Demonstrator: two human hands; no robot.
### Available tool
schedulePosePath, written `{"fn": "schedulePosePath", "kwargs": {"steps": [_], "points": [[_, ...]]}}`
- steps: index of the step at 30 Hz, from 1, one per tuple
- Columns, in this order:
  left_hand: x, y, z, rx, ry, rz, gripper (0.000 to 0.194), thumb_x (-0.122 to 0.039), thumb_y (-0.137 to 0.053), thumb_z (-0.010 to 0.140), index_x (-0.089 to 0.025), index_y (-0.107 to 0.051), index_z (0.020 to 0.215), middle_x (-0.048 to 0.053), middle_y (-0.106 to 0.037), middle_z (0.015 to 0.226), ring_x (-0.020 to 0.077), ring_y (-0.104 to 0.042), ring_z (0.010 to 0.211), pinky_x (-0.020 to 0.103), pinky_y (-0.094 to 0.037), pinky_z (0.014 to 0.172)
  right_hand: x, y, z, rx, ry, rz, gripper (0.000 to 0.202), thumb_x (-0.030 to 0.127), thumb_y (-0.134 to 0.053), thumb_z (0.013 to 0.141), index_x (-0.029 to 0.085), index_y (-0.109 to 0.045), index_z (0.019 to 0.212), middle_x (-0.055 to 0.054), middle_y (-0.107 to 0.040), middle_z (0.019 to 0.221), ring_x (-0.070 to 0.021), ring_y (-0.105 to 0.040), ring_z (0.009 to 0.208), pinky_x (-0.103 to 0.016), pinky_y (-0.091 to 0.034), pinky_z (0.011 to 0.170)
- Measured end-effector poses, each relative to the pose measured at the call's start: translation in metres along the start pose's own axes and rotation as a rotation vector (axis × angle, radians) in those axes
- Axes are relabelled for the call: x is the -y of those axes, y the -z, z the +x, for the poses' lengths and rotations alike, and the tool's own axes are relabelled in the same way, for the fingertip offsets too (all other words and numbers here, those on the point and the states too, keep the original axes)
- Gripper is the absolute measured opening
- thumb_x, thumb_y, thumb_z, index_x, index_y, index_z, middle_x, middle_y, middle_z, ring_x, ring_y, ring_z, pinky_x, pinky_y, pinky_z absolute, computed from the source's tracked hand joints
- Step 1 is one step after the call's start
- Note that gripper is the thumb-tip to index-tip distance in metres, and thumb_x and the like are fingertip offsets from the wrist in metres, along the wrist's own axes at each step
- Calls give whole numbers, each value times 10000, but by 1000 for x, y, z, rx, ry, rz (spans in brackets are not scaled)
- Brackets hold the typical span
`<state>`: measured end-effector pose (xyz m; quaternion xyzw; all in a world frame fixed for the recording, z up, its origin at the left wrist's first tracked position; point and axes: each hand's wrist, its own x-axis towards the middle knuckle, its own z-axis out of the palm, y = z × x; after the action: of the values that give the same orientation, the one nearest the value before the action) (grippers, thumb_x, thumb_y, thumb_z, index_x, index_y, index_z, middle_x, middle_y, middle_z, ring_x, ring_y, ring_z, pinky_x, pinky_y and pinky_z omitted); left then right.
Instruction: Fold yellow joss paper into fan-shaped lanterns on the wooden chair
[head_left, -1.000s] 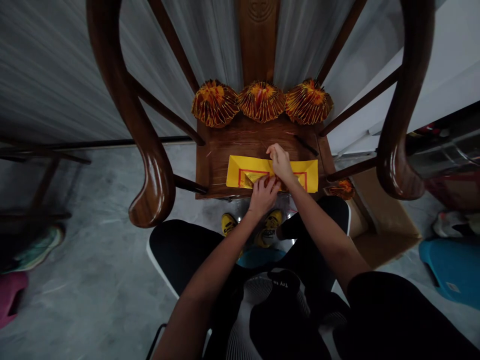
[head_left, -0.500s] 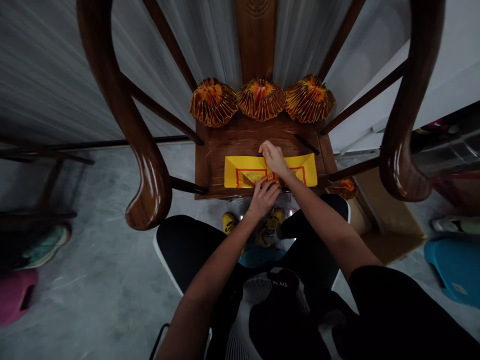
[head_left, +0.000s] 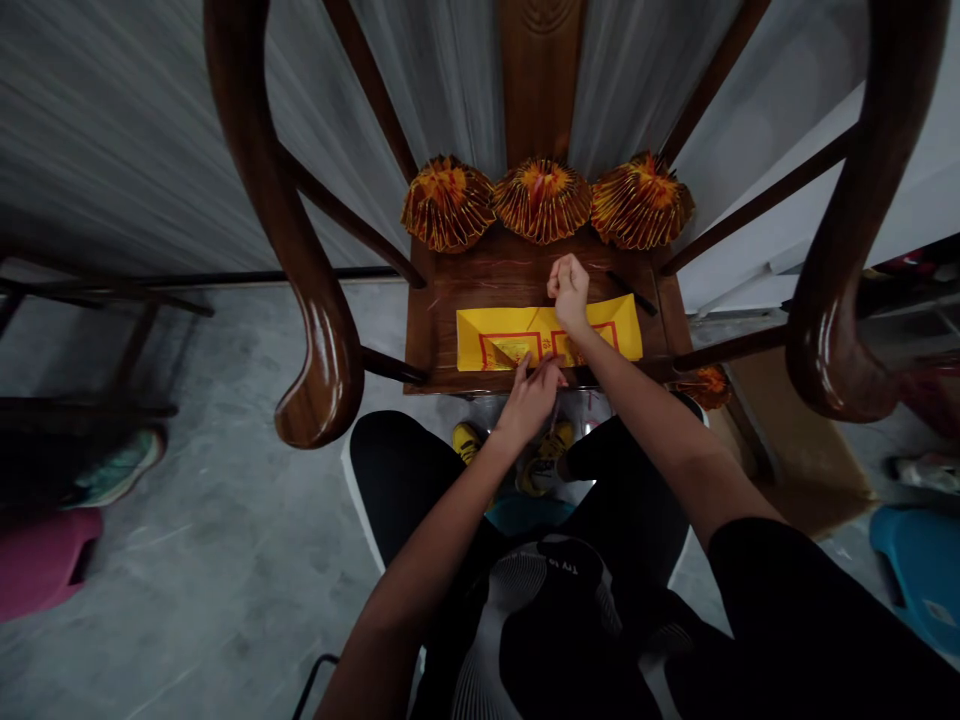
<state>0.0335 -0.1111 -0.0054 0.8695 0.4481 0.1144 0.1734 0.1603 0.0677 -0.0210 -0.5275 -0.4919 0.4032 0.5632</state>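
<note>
A strip of yellow paper [head_left: 499,325] with red printed frames and gold patches lies across the wooden chair seat [head_left: 433,345]. At the paper's near edge, around its middle, my left hand [head_left: 529,402] grips it with bent fingers. A thin pinkish strand seems to hang beside those fingers. My right hand [head_left: 570,290] is curled into a fist above the paper's far edge; whatever its fingers pinch is hidden. Three fan-folded paper ornaments in orange and gold, left [head_left: 448,205], middle [head_left: 541,203] and right [head_left: 642,203], stand along the back of the seat.
A dark stick [head_left: 631,292] and loose red threads lie on the seat. Curved armrests, left [head_left: 319,400] and right [head_left: 836,370], flank it. Another orange ornament [head_left: 703,388] sits by a cardboard box [head_left: 795,430]. Blue [head_left: 919,575] and pink stools [head_left: 49,565] stand on the floor.
My right hand has risen slightly and curled tighter above the paper. My left hand has drawn back a little toward the near edge. The whole view has shifted, moving the chair rightward.
</note>
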Motion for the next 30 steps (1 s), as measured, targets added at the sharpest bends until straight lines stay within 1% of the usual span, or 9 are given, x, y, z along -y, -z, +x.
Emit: {"fn": "schedulePosePath", "kwargs": {"steps": [3,6,8,11,13,15,21,26,30], "points": [[-8,6,0,37,10,22,388,-23,-401,1066,-126,-605,1380,179,-674,1573,253,-520,1607,568,-325,1407,4,0,10,-78,12,25,646,910,-202,1000,306,-342,820,75,-261,639,-163,-247,530,-305,-276,516],[-13,6,0,49,14,59,403,-22,-420,1055,-114,-611,1397,196,-612,1644,286,-478,1634,596,-331,1399,17,12,21,-3,24,-51,613,849,-246,1048,307,-426,827,62,-295,651,-177,-273,554,-317,-318,539],[-14,6,0,50,18,64,425,-5,-424,1041,-112,-612,1406,193,-610,1647,285,-474,1637,596,-332,1398,27,26,24,169,83,-159,547,765,-390,1071,288,-549,855,31,-404,698,-184,-370,618,-324,-408,620],[-13,5,0,44,21,54,471,15,-419,1029,-95,-580,1458,202,-630,1624,276,-487,1628,591,-336,1394,38,49,21,536,257,-415,251,483,-668,1014,246,-750,1017,-48,-606,939,-230,-564,889,-388,-515,910],[-13,7,1,40,19,44,497,30,-408,1019,-79,-564,1478,212,-642,1607,273,-494,1623,595,-335,1393,38,59,14,745,335,-600,219,287,-730,933,238,-809,1131,-99,-650,1163,-287,-584,1113,-470,-481,1090],[-13,9,1,40,17,31,502,38,-388,1016,-68,-565,1474,218,-651,1595,267,-500,1619,596,-325,1397,32,62,6,839,353,-703,288,189,-707,902,230,-826,1162,-123,-649,1293,-321,-551,1234,-526,-439,1173],[-17,14,0,54,24,5,494,34,-365,1017,-63,-589,1447,201,-620,1635,275,-478,1633,576,-306,1413,14,46,-4,644,221,-509,131,176,-665,919,213,-764,842,-93,-722,994,-277,-643,1068,-471,-485,1125],[-15,12,-2,56,17,-6,488,7,-378,1030,-68,-581,1466,204,-600,1654,273,-452,1648,566,-282,1421,12,32,4,420,165,-408,95,204,-623,944,211,-702,892,-74,-742,944,-220,-678,878,-387,-567,876],[-12,7,-4,49,11,-6,615,26,-390,1005,-21,-436,1617,223,-626,1621,274,-409,1669,561,-238,1428,24,19,20,309,105,-210,50,233,-658,965,219,-668,918,-32,-729,858,-168,-681,745,-308,-567,696]]}}
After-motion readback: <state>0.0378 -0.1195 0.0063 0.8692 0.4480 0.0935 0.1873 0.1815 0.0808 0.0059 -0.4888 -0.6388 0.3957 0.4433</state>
